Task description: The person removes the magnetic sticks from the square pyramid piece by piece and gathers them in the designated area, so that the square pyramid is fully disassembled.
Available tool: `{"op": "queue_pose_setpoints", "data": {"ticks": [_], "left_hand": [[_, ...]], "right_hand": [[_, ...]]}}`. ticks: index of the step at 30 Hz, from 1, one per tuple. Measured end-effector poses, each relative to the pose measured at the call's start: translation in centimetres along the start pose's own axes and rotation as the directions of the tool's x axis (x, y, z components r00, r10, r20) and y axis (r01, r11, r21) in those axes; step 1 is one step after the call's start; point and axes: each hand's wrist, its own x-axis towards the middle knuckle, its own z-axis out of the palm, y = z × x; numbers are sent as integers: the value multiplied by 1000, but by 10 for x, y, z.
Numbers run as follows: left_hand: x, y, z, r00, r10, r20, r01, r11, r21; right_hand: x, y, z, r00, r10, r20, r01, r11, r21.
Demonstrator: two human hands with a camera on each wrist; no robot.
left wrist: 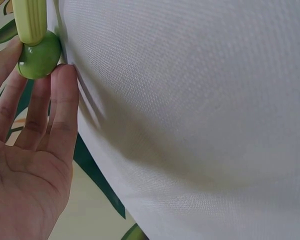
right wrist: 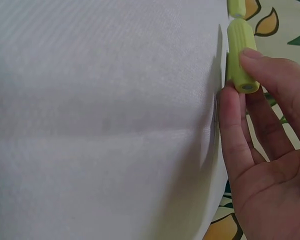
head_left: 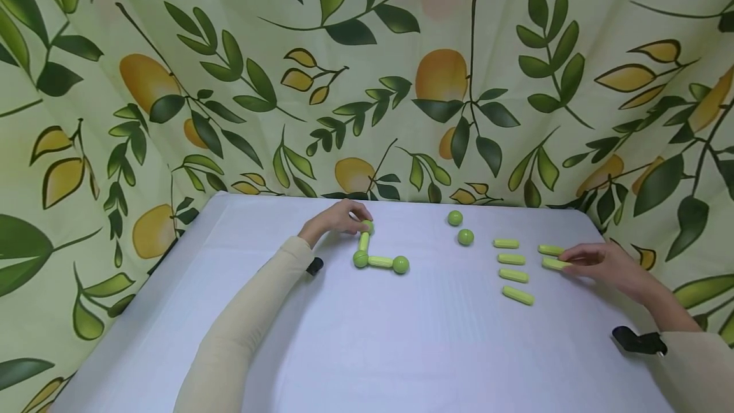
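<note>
At the far middle of the table, my left hand (head_left: 343, 217) holds a green ball (left wrist: 40, 56) between thumb and fingers. A ribbed yellow-green rod (head_left: 364, 242) joins that ball to a corner ball (head_left: 360, 259). From the corner, a second rod (head_left: 381, 262) runs right to another green ball (head_left: 401, 264), making an L shape on the table. Over on the right side, my right hand (head_left: 610, 269) pinches a loose yellow-green rod (right wrist: 241, 57) between thumb and fingers. The rod has a small grey disc on its near end. Another rod (head_left: 550, 250) lies just beyond it.
Two loose green balls, a far one (head_left: 455, 218) and a nearer one (head_left: 466, 237), rest right of the L shape. Several rods (head_left: 511, 259) lie in a column left of my right hand. A leaf-and-fruit patterned curtain (head_left: 378, 81) hangs behind the white table (head_left: 447, 349).
</note>
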Motion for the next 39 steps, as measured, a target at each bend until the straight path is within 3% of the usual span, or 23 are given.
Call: {"op": "queue_pose_setpoints", "data": {"ticks": [23,29,39], "left_hand": [[-1,3,1,1000,-15,1,15,1000,-16],[-1,3,3,1000,-11,-6,10,1000,-12],[-1,0,3,1000,-13,-7,13,999,-31]], "right_hand": [[-2,0,0,1000,-15,23,15,1000,16],[-4,3,-8,1000,-18,-25,18,1000,-21],[11,-28,-12,993,-86,-87,93,993,79]]}}
